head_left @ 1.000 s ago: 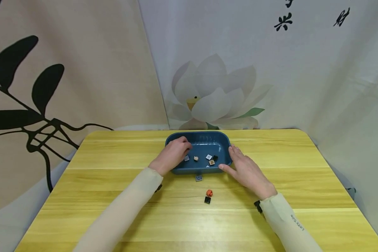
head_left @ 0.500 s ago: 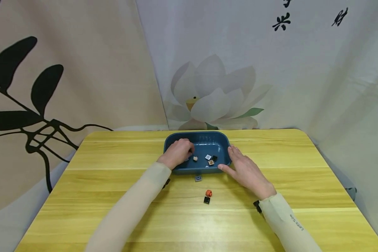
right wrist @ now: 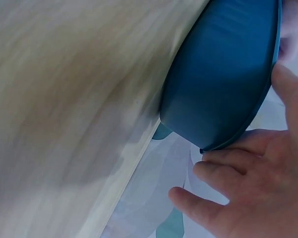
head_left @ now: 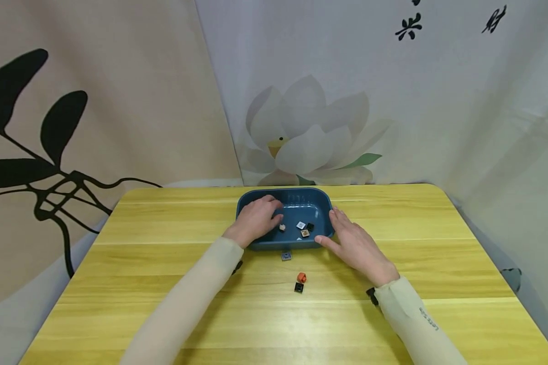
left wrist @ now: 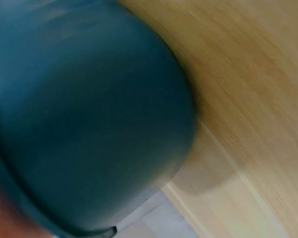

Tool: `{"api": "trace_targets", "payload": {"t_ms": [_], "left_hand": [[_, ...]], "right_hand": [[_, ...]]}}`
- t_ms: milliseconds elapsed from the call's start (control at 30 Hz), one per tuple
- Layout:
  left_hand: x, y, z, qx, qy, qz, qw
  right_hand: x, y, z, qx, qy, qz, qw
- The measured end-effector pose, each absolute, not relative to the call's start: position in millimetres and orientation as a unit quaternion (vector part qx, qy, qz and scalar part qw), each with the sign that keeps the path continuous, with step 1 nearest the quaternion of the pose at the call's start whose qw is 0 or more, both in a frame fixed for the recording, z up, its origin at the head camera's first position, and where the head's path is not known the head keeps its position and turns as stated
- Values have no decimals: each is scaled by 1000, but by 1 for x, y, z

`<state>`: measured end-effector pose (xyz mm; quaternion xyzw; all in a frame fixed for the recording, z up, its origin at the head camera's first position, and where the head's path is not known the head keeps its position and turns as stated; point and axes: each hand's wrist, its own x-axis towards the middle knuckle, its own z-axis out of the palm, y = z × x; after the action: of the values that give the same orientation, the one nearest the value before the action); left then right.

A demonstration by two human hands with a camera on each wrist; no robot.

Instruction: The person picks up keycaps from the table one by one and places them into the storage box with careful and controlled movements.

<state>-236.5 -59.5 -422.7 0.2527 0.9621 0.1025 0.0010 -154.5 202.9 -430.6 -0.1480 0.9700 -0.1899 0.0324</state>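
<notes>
Tray (head_left: 292, 245): deep blue, rounded at the corners, sitting at the middle of the worktop's far edge.
Left hand (head_left: 255, 220): over the tray's left end, fingertips inside; thumb and forefinger stand apart, and I can't tell whether the hidden fingers touch a piece.
Right hand (head_left: 357, 251): at the tray's right end, fingers straight against the outside, thumb set apart on the near rim by the near right corner.
Inside the tray: a cream piece (head_left: 282, 228) close to the left thumb; towards the near right corner, a white square (head_left: 301, 225), a black square (head_left: 310, 227) and a tan square (head_left: 305, 233) bunched together, each marked too finely to read; a white sliver (head_left: 299, 239) by the near wall.
In front of the tray: a grey piece (head_left: 286, 256) just beside the near wall; closer to the worktop's near edge, an orange piece (head_left: 302, 278) with a black piece (head_left: 299, 287) just beside it.
Worktop (head_left: 210, 324): yellowish wood grain, far corners rounded.
Sleeve print (head_left: 428, 319): dark lettering on the right forearm, seemingly starting "Let"; the rest is too small.
Curtain writing (head_left: 408, 27): black brush characters, two looking like 兴 and 财, another cut off above.
</notes>
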Motion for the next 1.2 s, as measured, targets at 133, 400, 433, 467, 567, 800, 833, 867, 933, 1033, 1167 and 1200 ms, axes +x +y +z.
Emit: {"api": "trace_targets", "payload": {"t_ms": [133,400,433,467,567,800,833,867,933,1033,1167,1200], "left_hand": [[-225,-63,-418,263,955,131,-51],[-193,-69,-407,327,922,155,-137],[-189,-69,-406,338,917,156,-146],[-185,-69,-405,349,911,158,-155],[-175,-70,-405,377,897,160,-169],[-152,-67,-412,430,878,144,-156],[-149,-66,-413,437,875,140,-153],[-146,-65,-415,443,874,137,-149],[-141,-63,-418,453,871,125,-143],[-133,-60,-421,466,868,118,-128],[-125,-58,-424,479,864,104,-113],[-123,-58,-425,483,863,99,-110]], "right_hand": [[-155,203,-431,-146,970,-192,35],[-156,207,-432,-148,968,-198,30],[-156,207,-432,-149,968,-198,29],[-156,208,-432,-150,968,-198,29],[-157,209,-432,-151,968,-198,27],[-156,209,-432,-150,969,-197,30],[-156,209,-432,-150,969,-196,30],[-156,208,-432,-150,969,-196,30],[-155,208,-432,-151,969,-195,30],[-155,207,-432,-153,969,-194,30],[-154,205,-432,-154,968,-194,30],[-153,205,-432,-155,968,-194,30]]}}
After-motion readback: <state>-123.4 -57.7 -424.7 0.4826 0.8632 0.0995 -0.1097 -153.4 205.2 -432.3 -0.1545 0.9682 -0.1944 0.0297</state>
